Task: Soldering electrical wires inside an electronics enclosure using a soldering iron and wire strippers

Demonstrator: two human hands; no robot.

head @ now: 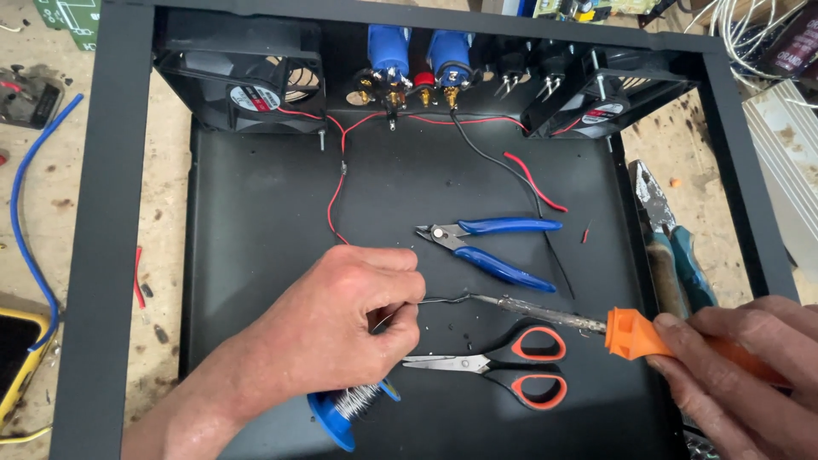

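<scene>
Two round red-and-white fan labels (254,99) at chassis (256,221) rear corners.

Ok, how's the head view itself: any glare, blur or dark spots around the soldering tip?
Head view: sharp, even light, no motion blur on the left hand or right hand. The soldering iron tip reads clearly against the black chassis floor. Mild sheen on the cutters; the rear panel under the top rail lies in shadow.

Worn, stained wooden tabletop (166,255), pale tan and dotted with dark marks; a blue cable (21,213) curves over its left side; a ribbed grey metal block (788,145), possibly a heat sink, at right; light even, without hard shadows.
</scene>
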